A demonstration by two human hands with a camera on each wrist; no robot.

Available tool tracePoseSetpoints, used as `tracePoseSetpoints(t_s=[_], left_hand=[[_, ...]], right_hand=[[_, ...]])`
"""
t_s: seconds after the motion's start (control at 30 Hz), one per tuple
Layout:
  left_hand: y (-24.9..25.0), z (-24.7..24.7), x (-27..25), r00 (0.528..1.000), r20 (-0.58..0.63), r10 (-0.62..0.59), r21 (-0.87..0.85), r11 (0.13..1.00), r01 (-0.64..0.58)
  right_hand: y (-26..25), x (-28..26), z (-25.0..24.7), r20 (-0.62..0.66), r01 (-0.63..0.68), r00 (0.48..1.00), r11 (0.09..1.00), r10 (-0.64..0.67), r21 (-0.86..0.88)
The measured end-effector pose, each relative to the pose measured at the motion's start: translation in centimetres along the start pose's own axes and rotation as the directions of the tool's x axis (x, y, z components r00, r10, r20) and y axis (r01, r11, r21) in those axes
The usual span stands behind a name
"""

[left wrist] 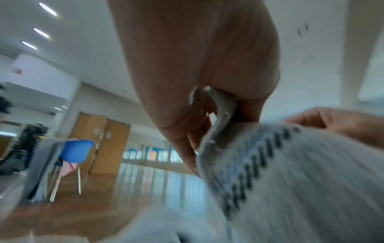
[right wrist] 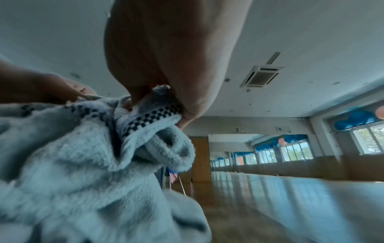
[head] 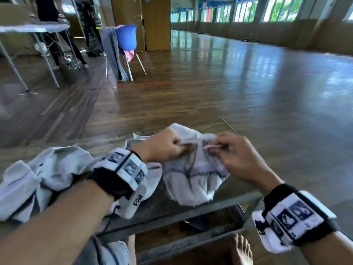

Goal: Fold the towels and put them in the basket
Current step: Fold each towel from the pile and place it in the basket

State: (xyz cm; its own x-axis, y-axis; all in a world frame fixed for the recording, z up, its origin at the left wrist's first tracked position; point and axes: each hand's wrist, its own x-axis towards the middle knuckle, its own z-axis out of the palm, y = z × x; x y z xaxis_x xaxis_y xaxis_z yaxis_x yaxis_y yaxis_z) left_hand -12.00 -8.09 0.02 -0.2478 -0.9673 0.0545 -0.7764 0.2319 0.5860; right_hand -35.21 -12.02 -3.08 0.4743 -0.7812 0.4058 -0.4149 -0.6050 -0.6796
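Above table (head: 162,211) | left hand (head: 164,144), right hand (head: 240,157) each pinch towel (head: 193,180) edge | wristband print unreadable

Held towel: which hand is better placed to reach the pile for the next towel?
Left, probably. Both hands pinch the held towel, but the left hand is nearer the pile beside its forearm; the right hand would cross over.

Two towels (head: 193,169) (head: 38,178), two hands (head: 164,144) (head: 242,159) and one blue chair (head: 126,38) are seen.
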Motion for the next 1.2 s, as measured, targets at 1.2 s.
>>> tracePoseSetpoints(t_s=[1.2], left_hand=[[-22.2,-14.8,0.9,0.665,-0.689,-0.288,-0.088,0.944,0.317]], right_hand=[[4.0,29.9,15.1,-0.126,0.035,0.992,0.988,-0.016,0.151]])
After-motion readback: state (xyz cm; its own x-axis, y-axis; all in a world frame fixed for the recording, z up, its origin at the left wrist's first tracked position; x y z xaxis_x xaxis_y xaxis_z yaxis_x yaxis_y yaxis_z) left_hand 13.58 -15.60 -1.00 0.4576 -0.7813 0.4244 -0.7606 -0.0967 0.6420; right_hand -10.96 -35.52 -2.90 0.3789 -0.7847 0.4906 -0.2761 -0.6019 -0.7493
